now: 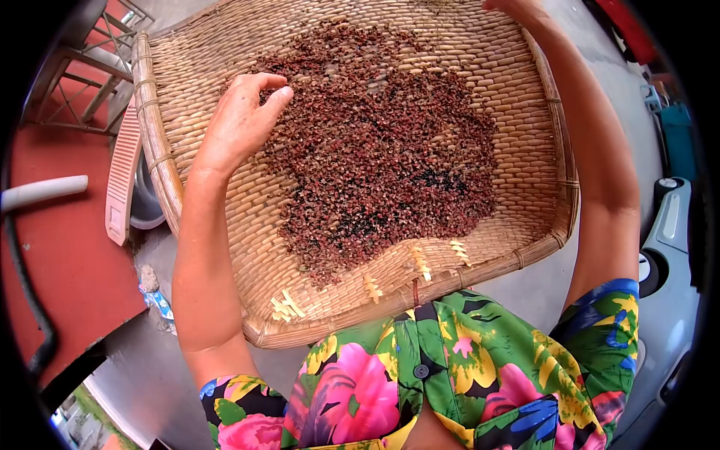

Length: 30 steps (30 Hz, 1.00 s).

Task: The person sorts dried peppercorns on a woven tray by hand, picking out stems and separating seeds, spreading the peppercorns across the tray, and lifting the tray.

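Note:
A large woven tray [517, 161] with a raised rim leans against the front of my flowered shirt. Reddish-brown husks mixed with small black seeds [390, 142] cover its middle. My left hand [244, 116] is over the upper left edge of this spread, thumb and forefinger curled near each other; whether anything small is between them is hidden. My right hand [517, 7] is at the tray's far right edge, cut off by the top of the view, its fingers mostly out of sight.
On the left are a red surface [67, 277], a pink ridged board [124, 172], a grey basin [146, 199], a white pipe [45, 193] and a metal frame [82, 82]. A light blue vehicle [667, 277] and a teal container [677, 139] stand on the right.

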Motion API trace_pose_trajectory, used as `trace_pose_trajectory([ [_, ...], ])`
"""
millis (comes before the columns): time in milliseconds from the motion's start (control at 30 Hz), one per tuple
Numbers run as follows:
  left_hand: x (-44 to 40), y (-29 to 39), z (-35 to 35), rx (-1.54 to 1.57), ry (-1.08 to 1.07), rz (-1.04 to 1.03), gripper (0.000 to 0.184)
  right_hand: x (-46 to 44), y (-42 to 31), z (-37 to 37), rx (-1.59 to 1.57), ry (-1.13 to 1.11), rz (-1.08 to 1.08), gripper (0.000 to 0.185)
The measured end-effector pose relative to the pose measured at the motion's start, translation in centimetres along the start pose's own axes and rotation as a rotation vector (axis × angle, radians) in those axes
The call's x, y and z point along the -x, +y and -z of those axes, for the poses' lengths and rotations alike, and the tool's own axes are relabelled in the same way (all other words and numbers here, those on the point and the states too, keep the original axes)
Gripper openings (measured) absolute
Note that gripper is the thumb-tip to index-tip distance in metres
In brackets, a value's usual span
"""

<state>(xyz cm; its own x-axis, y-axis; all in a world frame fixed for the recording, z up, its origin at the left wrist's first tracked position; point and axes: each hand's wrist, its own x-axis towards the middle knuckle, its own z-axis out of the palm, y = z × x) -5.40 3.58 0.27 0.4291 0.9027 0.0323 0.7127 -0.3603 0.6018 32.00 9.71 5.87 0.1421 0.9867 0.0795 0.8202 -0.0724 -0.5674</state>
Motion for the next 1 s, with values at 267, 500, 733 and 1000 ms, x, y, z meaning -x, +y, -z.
trace_pose_trajectory([
  [267, -0.1, 1.0, 0.2, 0.048, -0.066, -0.053, 0.039, 15.3, -0.9, -11.1, 0.391, -0.327, 0.346, 0.046],
  [500, -0.3, 0.5, 0.0, 0.098, -0.165, -0.028, 0.039, 22.7, -7.4, -17.5, 0.227, -0.575, 0.888, 0.038],
  [733, 0.1, 0.6, -0.5, 0.18, -0.123, -0.093, 0.036, 15.6, -0.3, -12.5, 0.257, -0.248, 0.61, 0.025],
  [1000, 0.2, 0.9, -0.2, 0.075, -0.189, -0.083, 0.037, 13.3, 3.0, -9.6, 0.389, -0.092, 0.43, 0.031],
])
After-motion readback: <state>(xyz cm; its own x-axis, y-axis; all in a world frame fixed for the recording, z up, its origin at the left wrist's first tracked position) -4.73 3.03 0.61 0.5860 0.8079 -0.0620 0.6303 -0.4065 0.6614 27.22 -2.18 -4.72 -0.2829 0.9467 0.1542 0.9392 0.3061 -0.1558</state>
